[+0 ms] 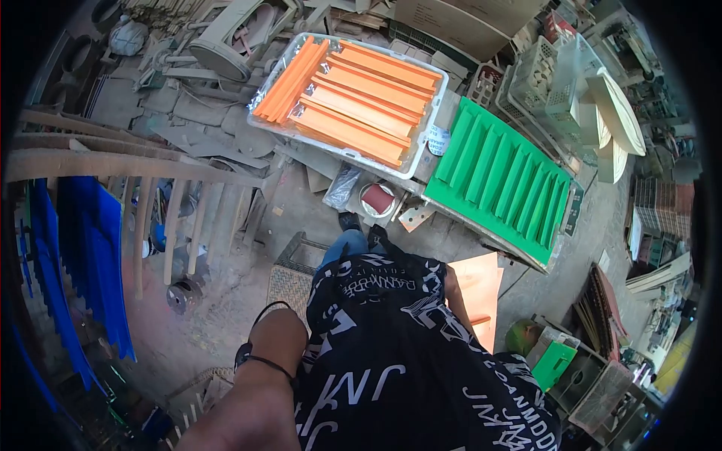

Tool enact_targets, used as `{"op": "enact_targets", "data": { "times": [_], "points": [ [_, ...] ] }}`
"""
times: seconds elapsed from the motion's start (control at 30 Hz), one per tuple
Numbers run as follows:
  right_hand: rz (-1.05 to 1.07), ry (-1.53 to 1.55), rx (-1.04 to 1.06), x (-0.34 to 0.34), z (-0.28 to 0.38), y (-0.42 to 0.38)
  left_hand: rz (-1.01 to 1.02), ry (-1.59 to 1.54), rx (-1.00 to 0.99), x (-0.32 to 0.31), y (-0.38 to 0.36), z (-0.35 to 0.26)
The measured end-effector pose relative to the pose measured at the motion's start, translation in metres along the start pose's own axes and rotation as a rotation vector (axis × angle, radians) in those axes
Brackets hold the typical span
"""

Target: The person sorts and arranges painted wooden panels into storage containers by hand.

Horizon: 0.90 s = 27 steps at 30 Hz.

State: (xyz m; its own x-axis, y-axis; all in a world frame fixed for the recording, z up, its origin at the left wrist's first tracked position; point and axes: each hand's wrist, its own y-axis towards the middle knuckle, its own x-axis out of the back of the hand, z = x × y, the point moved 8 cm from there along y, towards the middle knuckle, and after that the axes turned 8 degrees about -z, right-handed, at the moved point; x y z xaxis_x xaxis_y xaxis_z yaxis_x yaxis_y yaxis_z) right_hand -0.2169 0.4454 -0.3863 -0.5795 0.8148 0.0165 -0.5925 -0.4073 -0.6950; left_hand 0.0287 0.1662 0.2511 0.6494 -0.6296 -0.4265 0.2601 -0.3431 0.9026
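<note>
At the lower left, my left arm (244,402) comes up close to the camera, with dark bands around it; no fingers of my left hand show. My right forearm (456,298) hangs beside my black printed shirt (406,376), and the shirt hides my right hand. Nearest to that forearm is a pale orange sheet (485,282), with a darker orange strip (480,320) on it. What my right hand holds, if anything, cannot be seen.
Ahead, a white tray (346,150) holds several orange strips (361,105). Right of it lies a green panel with raised ribs (500,177). Blue ribbed panels (101,255) hang on the left near a wooden rack (128,164). A woven stool (289,282) stands by my legs.
</note>
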Motion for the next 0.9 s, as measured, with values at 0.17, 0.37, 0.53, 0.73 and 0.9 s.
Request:
{"op": "enact_targets", "data": {
  "times": [0.17, 0.37, 0.53, 0.73, 0.9],
  "points": [
    [0.050, 0.107, -0.082, -0.032, 0.031, -0.018, -0.023, 0.040, 0.000, 0.024, 0.007, 0.006],
    [0.133, -0.061, 0.036, -0.052, 0.049, 0.003, -0.051, 0.089, -0.023, 0.052, 0.017, 0.012],
    [0.088, -0.195, -0.019, -0.050, 0.045, 0.038, -0.073, 0.102, -0.032, 0.073, 0.024, 0.021],
    [0.045, -0.168, 0.011, -0.075, 0.068, 0.033, -0.088, 0.104, -0.025, 0.091, 0.031, 0.037],
    [0.199, -0.085, 0.176, -0.083, 0.066, 0.011, -0.099, 0.126, -0.011, 0.102, 0.036, 0.053]
  ]
}}
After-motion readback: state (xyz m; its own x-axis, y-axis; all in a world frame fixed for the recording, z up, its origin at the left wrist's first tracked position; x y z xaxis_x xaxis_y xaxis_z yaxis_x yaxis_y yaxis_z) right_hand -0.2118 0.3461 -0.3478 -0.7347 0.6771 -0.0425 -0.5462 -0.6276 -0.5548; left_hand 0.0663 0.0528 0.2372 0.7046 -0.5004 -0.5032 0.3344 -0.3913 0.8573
